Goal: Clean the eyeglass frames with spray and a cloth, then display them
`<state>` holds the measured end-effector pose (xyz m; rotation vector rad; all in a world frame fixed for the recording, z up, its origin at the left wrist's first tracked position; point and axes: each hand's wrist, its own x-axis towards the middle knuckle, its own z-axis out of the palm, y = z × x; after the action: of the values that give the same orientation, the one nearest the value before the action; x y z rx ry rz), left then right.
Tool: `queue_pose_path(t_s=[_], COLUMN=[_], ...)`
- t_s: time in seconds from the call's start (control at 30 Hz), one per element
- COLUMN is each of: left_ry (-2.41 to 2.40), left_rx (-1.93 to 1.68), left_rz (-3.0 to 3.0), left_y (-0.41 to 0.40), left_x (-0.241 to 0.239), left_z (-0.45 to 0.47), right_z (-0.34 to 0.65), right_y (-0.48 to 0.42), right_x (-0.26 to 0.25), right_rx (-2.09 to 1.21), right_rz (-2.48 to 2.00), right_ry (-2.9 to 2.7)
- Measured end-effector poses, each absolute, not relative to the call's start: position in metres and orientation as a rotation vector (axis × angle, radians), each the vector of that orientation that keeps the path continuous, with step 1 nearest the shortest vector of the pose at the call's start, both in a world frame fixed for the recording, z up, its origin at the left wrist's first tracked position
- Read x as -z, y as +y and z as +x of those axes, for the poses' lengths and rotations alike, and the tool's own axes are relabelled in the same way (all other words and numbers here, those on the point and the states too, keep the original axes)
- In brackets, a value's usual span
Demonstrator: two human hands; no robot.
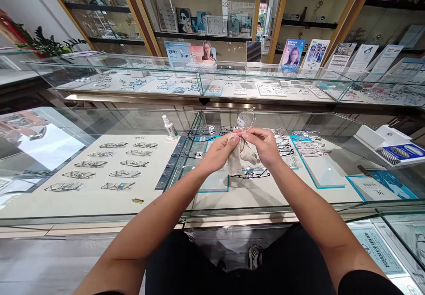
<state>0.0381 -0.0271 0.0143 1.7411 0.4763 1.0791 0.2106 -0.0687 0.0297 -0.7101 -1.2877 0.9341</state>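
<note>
Over the glass counter, both my hands are closed and meet fingertip to fingertip. My left hand (pixel 217 153) pinches a beige cloth (pixel 235 158), which hangs down in folds between the hands. From the right side, my right hand (pixel 265 144) grips the same cloth, thumb and forefinger pressed together. A pair of thin-rimmed eyeglasses (pixel 246 119) sticks up past the fingertips, one round lens showing. Cloth and fingers hide the rest of the frame, so I cannot tell which hand bears it. Below lie dark-framed eyeglasses (pixel 250 174) inside the case.
A white spray bottle (pixel 170 127) stands left of my hands. An open white and blue box (pixel 393 144) sits at the right. Rows of eyeglasses (pixel 91 164) fill the left case. Another glass showcase (pixel 133 71) with leaflets runs behind the counter.
</note>
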Motion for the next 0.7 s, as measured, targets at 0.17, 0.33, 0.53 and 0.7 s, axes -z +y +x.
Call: queue_pose_path(t_s=[0.17, 0.33, 0.53, 0.7], left_ry=[0.446, 0.350, 0.397, 0.442], left_rx=[-0.891, -0.718, -0.795, -0.881], left_rz=[1.684, 1.585, 1.592, 1.537], left_y=[-0.024, -0.025, -0.029, -0.033], left_x=[-0.018, -0.022, -0.024, -0.023], left_z=[0.027, 0.022, 0.028, 0.035], right_z=[0.211, 0.211, 0.211, 0.208], right_y=[-0.067, -0.065, -0.062, -0.063], right_x=[-0.029, -0.029, -0.024, -0.024], right_rx=[-1.074, -1.152, -1.162, -1.161], right_rz=[-0.700, -0.737, -0.729, -0.730], right_ry=[-1.167, -1.052, -1.026, -1.068])
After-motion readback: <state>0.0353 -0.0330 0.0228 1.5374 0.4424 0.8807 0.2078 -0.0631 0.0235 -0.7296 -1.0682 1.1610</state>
